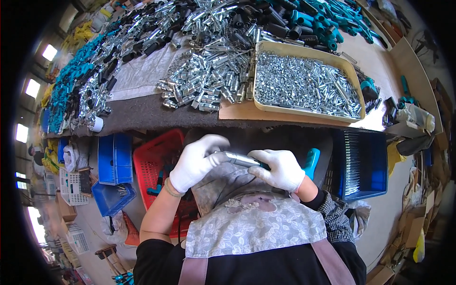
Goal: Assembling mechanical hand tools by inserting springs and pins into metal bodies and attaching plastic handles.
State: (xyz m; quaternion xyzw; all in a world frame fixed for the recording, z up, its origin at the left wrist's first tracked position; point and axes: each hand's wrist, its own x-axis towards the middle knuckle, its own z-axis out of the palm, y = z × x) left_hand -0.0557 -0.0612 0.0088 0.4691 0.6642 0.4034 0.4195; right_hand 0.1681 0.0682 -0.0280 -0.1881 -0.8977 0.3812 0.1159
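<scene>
In front of my lap I hold a silver metal tube crosswise, with a dark section near its right end. My left hand, in a white glove, is closed around the left end, its fingers slightly blurred. My right hand, gloved the same way, grips the right end with the thumb along the tube. Beyond the right hand a teal handle sticks out; the glove hides whether it joins the tube. Past my hands, on the bench, lies a heap of silver metal fittings.
A cream tray of small metal parts sits near the bench edge. Teal handles and black tubes pile behind it. Below are a red basket, blue bins on the left, and a blue bin with thin rods on the right.
</scene>
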